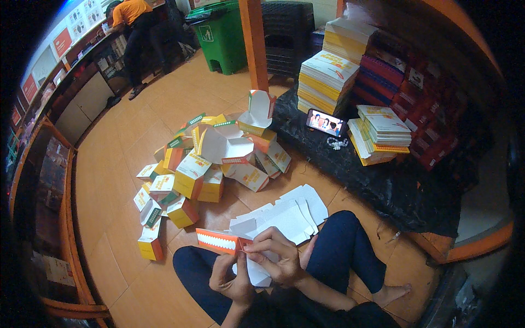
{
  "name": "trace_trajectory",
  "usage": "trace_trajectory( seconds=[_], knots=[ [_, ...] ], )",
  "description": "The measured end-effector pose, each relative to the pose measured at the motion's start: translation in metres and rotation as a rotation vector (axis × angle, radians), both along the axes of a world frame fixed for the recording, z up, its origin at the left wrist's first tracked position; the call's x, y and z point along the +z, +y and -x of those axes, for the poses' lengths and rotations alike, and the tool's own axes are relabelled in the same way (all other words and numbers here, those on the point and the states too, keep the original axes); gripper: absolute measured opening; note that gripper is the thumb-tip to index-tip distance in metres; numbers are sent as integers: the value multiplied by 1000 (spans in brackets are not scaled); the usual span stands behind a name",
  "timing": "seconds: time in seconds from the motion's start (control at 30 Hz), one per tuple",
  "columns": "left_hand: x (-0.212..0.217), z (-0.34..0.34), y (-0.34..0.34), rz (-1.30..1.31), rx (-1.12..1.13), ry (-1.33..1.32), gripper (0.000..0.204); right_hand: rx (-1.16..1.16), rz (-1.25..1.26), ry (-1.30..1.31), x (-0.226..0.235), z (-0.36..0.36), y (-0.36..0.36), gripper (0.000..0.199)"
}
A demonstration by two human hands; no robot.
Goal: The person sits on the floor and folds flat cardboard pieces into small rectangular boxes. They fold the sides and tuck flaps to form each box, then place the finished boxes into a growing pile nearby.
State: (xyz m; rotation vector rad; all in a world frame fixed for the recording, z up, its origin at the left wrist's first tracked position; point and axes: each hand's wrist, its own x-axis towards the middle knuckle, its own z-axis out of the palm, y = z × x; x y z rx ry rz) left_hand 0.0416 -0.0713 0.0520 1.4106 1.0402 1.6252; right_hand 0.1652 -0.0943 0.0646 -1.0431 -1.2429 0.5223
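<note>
Left hand [235,288] and right hand [284,261] together pinch the right end of a folded orange-and-white cardboard carton [219,241]; its long axis runs leftward.

Dark navy trousers [350,246]; black top [306,312]; bare forearms [331,295].

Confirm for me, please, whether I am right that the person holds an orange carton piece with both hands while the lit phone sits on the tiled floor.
Not quite: the head view shows the lit phone on the black-covered platform, not on the tiled floor. The left hand and right hand do hold the orange carton piece.
</note>
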Motion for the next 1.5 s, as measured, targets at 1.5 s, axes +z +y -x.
trace_trajectory(
  seconds=[1.5],
  knots=[
    [-72,35,0,-345,219,974,22,-58,-101,-95,20,-11,-4,27]
  ],
)
